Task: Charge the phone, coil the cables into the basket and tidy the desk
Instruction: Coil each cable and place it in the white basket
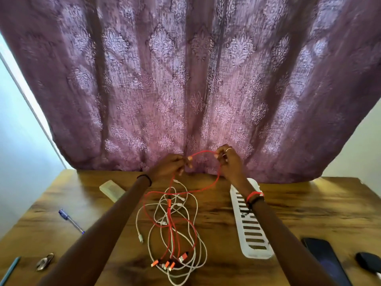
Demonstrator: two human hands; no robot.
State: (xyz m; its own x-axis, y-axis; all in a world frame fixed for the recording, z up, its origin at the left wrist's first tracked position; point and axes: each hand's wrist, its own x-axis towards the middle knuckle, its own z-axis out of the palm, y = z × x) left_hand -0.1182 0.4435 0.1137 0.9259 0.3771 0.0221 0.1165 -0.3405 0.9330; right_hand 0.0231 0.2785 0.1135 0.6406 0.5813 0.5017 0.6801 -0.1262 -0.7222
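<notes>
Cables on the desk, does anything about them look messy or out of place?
Yes. The red cable and the white cables lie tangled in one loose heap in the middle of the desk, uncoiled, left of the basket. The left hand and right hand pinch a loop of the red cable above it.

A red cable (206, 187) tangles with white cables (193, 205) on the wood-grain desk (309, 205); purple damask curtain (185, 79).

A purple damask-patterned curtain (185, 79) hangs across the back, daylight glowing through it. Pale plain walls (18, 141) flank it. A brown wood-grain desk (309, 213) meets its hem.
</notes>
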